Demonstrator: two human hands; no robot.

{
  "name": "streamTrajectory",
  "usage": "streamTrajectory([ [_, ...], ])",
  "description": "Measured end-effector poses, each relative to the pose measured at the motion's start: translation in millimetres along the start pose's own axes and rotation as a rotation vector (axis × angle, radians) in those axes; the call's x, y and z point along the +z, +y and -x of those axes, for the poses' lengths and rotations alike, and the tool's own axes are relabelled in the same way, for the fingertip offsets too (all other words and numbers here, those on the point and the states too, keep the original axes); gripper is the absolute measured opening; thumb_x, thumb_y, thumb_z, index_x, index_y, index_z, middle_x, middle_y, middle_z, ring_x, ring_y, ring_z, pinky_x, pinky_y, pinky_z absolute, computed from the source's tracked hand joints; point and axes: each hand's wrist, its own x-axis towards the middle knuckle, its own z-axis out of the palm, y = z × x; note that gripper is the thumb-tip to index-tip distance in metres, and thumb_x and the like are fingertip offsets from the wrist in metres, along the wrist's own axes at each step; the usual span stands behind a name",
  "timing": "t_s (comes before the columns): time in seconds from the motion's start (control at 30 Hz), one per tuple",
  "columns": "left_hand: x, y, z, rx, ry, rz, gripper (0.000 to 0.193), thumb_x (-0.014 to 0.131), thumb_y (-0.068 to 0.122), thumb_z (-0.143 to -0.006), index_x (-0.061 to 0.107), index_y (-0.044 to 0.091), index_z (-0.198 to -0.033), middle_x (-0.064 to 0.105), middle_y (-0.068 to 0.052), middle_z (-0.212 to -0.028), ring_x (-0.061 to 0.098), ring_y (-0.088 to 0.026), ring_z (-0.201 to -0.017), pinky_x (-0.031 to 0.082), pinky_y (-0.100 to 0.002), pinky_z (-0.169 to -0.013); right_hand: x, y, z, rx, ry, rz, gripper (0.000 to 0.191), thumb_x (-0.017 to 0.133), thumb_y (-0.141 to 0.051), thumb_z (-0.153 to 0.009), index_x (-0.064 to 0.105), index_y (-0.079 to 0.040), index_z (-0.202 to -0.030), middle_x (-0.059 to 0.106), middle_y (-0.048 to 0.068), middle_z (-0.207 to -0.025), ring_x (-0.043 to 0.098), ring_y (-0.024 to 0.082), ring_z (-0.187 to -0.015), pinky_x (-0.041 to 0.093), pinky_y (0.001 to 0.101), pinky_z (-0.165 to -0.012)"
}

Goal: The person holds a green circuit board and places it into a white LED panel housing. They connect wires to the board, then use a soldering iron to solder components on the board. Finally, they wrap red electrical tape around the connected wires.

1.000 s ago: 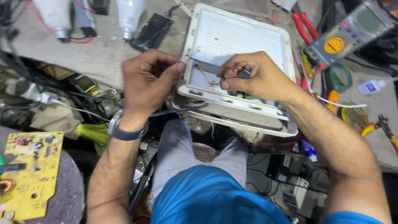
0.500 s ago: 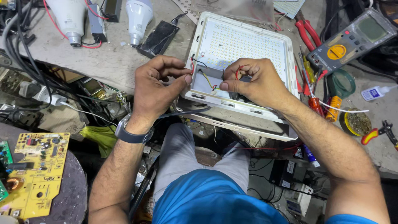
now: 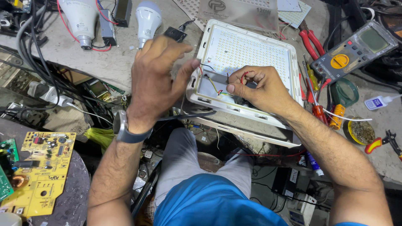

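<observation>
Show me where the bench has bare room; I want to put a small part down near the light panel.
The bare bench between the white bulb and the light panel, under the left hand, is free. Right of the panel it is crowded: red pliers, multimeter, screwdrivers. The right hand covers the panel's near end.

White square LED floodlight panel w/ grid of small diodes lies on grey workbench. Right hand rests on panel's lower section, fingertips pinching thin red wire. Left hand raised just left of panel, thumb near its edge, fingers loose, holding nothing. Grey-strapped wristwatch on left wrist. Yellow-dial multimeter & red-handled pliers to the right; yellow circuit board lower left.
</observation>
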Motion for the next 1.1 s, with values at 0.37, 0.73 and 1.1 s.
streamTrajectory([
  [0.37, 28, 5, -50, 0.453, -0.486, -0.218, 0.01, 0.068, 0.014, -0.087, 0.078, 0.014, -0.083, 0.068, -0.005, -0.092, 0.066, -0.025, -0.092, 0.056, -0.042, -0.076, 4, -1, -5, 0.074, 0.089, -0.134, 0.01, 0.075, -0.01, -0.096, 0.072, -0.002, -0.101, 0.07, -0.001, -0.085, 0.064, 0.004, -0.072, 0.052, 0.0199, -0.066],
  [0.73, 47, 1, -32, 0.276, -0.535, 0.07, 0.013, 0.064, 0.006, -0.09, 0.065, 0.006, -0.103, 0.069, -0.012, -0.089, 0.067, -0.033, -0.087, 0.053, -0.049, -0.071, 7, -13, -6, 0.034, 0.146, -0.175, 0.01, 0.072, -0.006, -0.097, 0.073, 0.0, -0.104, 0.073, -0.003, -0.087, 0.056, 0.0, -0.071, 0.049, 0.0178, -0.064],
  [1.1, 40, 8, -31, 0.524, -0.18, -0.056, 0.012, 0.067, 0.012, -0.092, 0.07, 0.011, -0.103, 0.064, -0.004, -0.102, 0.063, -0.022, -0.094, 0.056, -0.036, -0.072, 8, -31, -8, -0.043, 0.155, 0.061, 0.018, 0.074, -0.015, -0.095, 0.08, -0.007, -0.111, 0.073, -0.002, -0.087, 0.056, 0.003, -0.071, 0.045, 0.0219, -0.061],
])
